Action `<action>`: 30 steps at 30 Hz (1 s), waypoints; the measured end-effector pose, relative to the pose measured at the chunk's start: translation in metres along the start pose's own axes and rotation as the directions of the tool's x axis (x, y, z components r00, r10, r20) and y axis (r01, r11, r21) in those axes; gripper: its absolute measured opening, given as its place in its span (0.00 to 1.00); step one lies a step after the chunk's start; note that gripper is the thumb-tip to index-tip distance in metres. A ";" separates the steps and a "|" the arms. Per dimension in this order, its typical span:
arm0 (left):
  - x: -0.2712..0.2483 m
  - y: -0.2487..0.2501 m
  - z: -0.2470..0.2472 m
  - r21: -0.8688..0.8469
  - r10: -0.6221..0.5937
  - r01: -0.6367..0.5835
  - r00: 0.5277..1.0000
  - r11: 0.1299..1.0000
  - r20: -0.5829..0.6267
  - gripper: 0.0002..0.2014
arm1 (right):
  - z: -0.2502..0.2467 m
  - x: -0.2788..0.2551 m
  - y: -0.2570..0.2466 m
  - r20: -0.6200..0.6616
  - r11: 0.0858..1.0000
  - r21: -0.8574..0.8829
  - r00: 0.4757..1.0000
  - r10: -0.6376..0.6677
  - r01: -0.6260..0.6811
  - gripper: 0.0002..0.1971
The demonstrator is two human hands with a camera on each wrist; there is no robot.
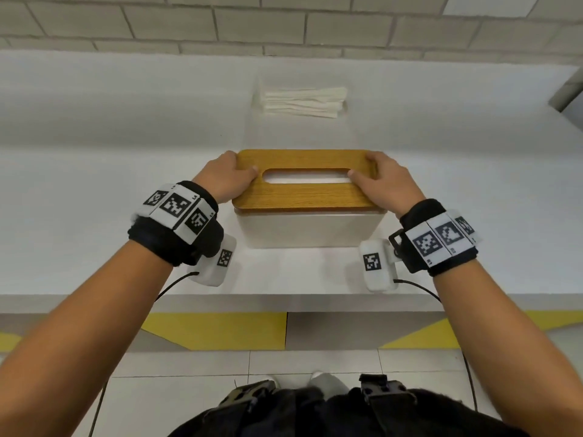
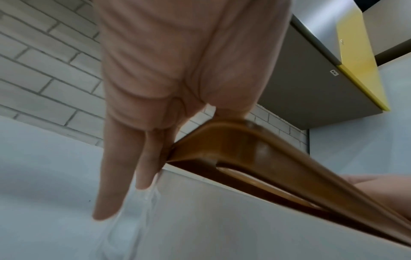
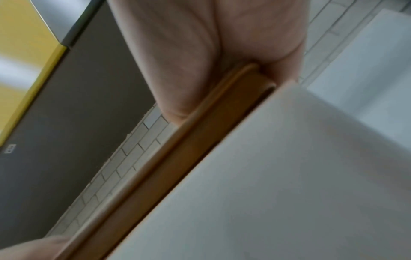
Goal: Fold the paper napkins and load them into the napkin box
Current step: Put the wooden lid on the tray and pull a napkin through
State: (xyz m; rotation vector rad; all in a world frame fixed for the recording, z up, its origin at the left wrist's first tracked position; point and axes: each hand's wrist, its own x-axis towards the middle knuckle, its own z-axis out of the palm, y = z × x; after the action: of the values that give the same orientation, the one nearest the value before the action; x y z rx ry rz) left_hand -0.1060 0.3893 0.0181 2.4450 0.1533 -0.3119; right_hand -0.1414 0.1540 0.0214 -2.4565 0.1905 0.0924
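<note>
A white napkin box [image 1: 310, 230] stands on the white counter [image 1: 110, 190], topped by a wooden lid [image 1: 303, 197] with a long slot. My left hand [image 1: 233, 171] grips the lid's left end, thumb on top and fingers down the side. My right hand [image 1: 378, 175] grips the right end the same way. In the left wrist view the lid [image 2: 255, 146] sits slightly raised off the box wall [image 2: 222, 219] below my left hand [image 2: 173, 70]. The right wrist view shows my right hand [image 3: 200, 52] on the lid [image 3: 177, 161] above the box [image 3: 289, 176]. A stack of white napkins [image 1: 304, 102] lies behind the box.
A grey brick wall [image 1: 252, 23] runs behind the counter. The counter's front edge [image 1: 284, 299] is close to my body. A grey and yellow cabinet [image 2: 322, 79] hangs overhead. Bare counter lies left and right of the box.
</note>
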 end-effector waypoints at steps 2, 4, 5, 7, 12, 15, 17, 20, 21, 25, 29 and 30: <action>-0.001 0.000 0.001 0.005 -0.010 0.010 1.000 1.000 -0.006 0.26 | 0.005 0.002 0.003 -0.002 1.000 0.002 1.000 -0.008 0.008 0.27; 0.000 0.001 0.003 0.019 -0.004 0.004 1.000 1.000 0.002 0.26 | 0.008 0.003 0.006 -0.001 1.000 -0.010 1.000 -0.013 0.013 0.26; 0.001 0.001 0.004 0.037 0.004 -0.004 1.000 0.999 0.010 0.25 | 0.009 0.004 0.008 0.008 1.000 -0.016 1.000 -0.012 0.012 0.26; 0.000 0.002 0.005 0.094 0.024 -0.027 0.999 0.995 0.027 0.25 | 0.011 0.006 0.011 0.020 1.000 -0.028 1.000 -0.010 0.011 0.26; -0.005 0.000 0.012 0.163 0.066 -0.073 0.996 0.984 0.052 0.28 | 0.019 0.009 0.016 0.014 0.996 -0.078 0.999 -0.038 0.039 0.23; -0.004 -0.005 0.023 0.157 0.105 -0.115 0.992 0.981 0.074 0.29 | 0.025 0.008 0.017 0.013 0.988 -0.145 0.999 -0.045 0.046 0.25; -0.004 -0.008 0.028 0.139 0.118 -0.124 0.992 0.982 0.052 0.29 | 0.028 0.007 0.015 0.011 0.977 -0.212 0.999 -0.034 0.035 0.27; -0.003 -0.012 0.033 0.182 0.169 -0.167 0.986 0.969 0.003 0.28 | 0.028 0.006 0.014 0.014 0.966 -0.257 1.000 -0.019 0.022 0.27; -0.002 -0.012 0.033 0.220 0.182 -0.176 0.983 0.959 -0.009 0.28 | 0.029 0.006 0.014 0.015 0.964 -0.265 1.000 -0.021 0.024 0.27; -0.004 -0.007 0.028 0.371 0.164 -0.143 0.986 0.918 -0.027 0.26 | 0.026 0.008 0.014 0.043 0.953 -0.302 0.999 -0.014 0.027 0.27; -0.009 0.009 0.011 0.528 0.362 -0.273 0.929 0.804 -0.071 0.20 | 0.008 0.009 0.008 0.087 0.912 -0.386 0.989 -0.116 0.141 0.22; -0.009 0.015 0.007 0.529 0.417 -0.320 0.906 0.786 -0.072 0.17 | 0.003 0.010 0.003 0.088 0.887 -0.417 0.980 -0.176 0.197 0.19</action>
State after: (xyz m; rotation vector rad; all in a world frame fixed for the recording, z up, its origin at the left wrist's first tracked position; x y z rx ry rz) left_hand -0.1132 0.3735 0.0242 2.9496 -0.3846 0.0712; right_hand -0.1321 0.1526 0.0159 -2.8905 -0.1027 0.1187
